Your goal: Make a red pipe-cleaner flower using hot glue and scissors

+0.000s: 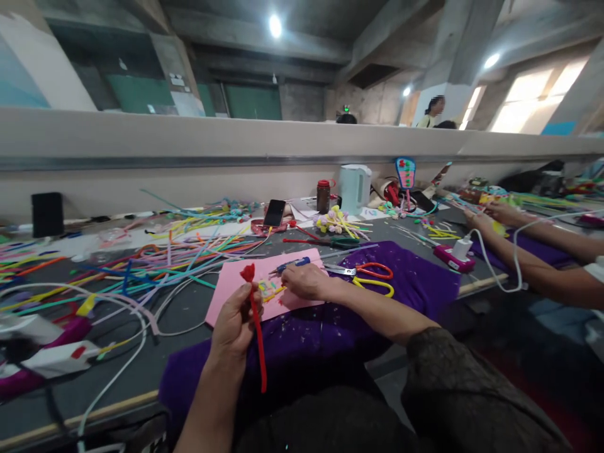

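A: What are we holding?

B: Our left hand (234,322) is gripping a red pipe cleaner (257,327), fingers clenched around its stem. It is standing upright over the near edge of the pink sheet (226,292), its curled top by our thumb and its tail hanging toward our lap.

A: And the right hand (307,281)?

B: It is resting on the pink sheet, knuckles up, closing on a blue tool (292,265) whose tip is poking out to the left.

A: What is lying around it?

B: Scissors (370,272) with red handles are lying just beside it on the purple cloth (415,283). Loose pipe cleaners (155,258) are sprawling to the left. Farther back we are seeing a phone (274,212), a jar (323,195) and a white kettle (355,187).

A: Any writing?

B: None we can read. A neighbour's hands (486,217) are working at the right.
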Motion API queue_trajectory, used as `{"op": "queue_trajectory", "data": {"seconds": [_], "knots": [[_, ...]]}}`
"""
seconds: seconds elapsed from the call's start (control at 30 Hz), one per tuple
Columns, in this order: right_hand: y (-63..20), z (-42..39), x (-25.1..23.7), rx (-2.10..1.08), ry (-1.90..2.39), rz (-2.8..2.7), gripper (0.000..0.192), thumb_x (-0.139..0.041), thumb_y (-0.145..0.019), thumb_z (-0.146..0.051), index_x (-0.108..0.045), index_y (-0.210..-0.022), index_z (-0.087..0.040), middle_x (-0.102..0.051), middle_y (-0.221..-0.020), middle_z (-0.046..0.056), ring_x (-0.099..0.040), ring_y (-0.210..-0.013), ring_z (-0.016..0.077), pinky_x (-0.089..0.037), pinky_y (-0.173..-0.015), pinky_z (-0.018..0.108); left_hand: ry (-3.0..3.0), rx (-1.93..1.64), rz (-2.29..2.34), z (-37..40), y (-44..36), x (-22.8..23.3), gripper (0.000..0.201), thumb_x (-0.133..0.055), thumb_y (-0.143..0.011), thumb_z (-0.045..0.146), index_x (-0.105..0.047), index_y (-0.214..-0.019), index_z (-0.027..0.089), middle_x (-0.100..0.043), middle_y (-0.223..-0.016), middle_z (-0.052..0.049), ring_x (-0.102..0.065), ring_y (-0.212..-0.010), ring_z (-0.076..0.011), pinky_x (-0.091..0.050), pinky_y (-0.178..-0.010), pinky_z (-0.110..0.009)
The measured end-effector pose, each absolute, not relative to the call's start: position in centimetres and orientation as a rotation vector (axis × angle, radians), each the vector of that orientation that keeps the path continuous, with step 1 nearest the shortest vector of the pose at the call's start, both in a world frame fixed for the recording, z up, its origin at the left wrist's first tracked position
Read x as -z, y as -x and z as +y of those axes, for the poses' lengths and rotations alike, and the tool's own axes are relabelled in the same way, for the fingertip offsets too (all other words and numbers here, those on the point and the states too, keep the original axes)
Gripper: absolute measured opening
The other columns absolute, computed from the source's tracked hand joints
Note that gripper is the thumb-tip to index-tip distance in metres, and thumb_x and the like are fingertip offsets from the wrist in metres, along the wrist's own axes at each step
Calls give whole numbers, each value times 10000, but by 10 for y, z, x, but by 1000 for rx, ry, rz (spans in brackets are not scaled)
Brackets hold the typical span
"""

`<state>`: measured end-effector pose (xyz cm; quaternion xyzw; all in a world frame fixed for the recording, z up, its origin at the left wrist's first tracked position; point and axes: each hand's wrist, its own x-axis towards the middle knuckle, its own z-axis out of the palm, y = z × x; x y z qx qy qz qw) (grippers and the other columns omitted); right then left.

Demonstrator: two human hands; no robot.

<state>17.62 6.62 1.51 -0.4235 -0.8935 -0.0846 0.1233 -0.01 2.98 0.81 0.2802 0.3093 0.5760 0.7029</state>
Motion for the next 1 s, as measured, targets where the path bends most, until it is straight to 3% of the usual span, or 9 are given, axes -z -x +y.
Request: {"op": "queue_trajectory", "data": {"seconds": [0.27, 0.7, 1.0], "knots": [[-162, 77, -32, 135, 1066, -2603, 298, -402, -808, -133, -493, -1084, -201, -566, -1054, 58, -567, -841, 172, -404, -609, 254, -634, -1290, 785, 27, -4, -14, 130, -583, -679, 221, -557, -764, 126, -530, -534, 31, -342, -311, 3, -266, -288, -92], [-177, 77, -20, -165, 972, -2367, 106, -544, -773, -225, -601, -852, -183, -620, -878, 17, -552, -770, 111, -356, -647, 192, -714, -1300, 782, 31, -4, -10, 140, -604, -661, 214, -574, -766, 126, -563, -541, 23, -314, -285, 10, -237, -258, -85], [-170, 80, -12, -418, 891, -2270, 117, -564, -751, -201, -609, -849, -158, -649, -796, 13, -574, -728, 105, -382, -638, 183, -811, -1314, 787, 31, -4, -8, 158, -622, -653, 226, -606, -781, 136, -634, -639, -24, -307, -291, 15, -209, -256, -93]]}}
